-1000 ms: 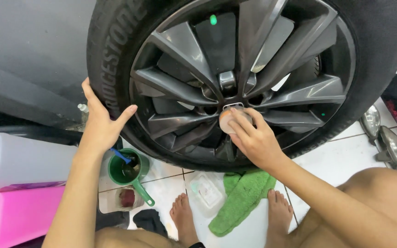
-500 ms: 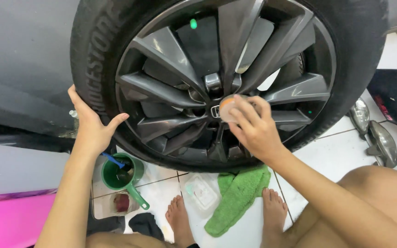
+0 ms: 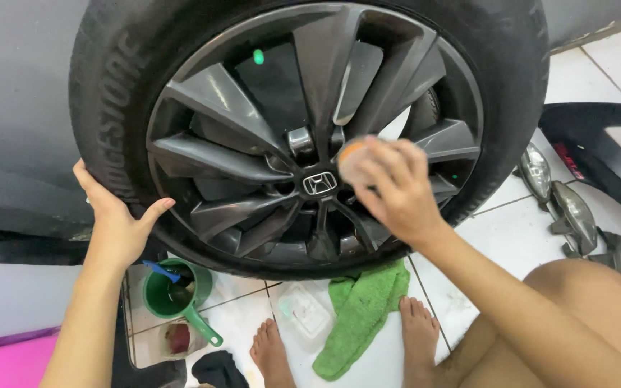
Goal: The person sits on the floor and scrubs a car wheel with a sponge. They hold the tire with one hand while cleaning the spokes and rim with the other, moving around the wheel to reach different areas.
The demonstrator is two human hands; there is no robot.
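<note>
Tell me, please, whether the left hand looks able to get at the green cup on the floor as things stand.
Probably yes. The left hand rests flat on the tyre and holds nothing, and the green cup stands just below it on the tiled floor with nothing between them. The right hand holds a small pad at the wheel.

left hand [image 3: 118,228]: open, palm flat, thumb spread | right hand [image 3: 394,188]: raised, fingers curled closed

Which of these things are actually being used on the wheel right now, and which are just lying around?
In use: wheel, braced by left hand; round pad in right hand.

Lying about: green cloth, green cup, clear tub, headlights.
</note>
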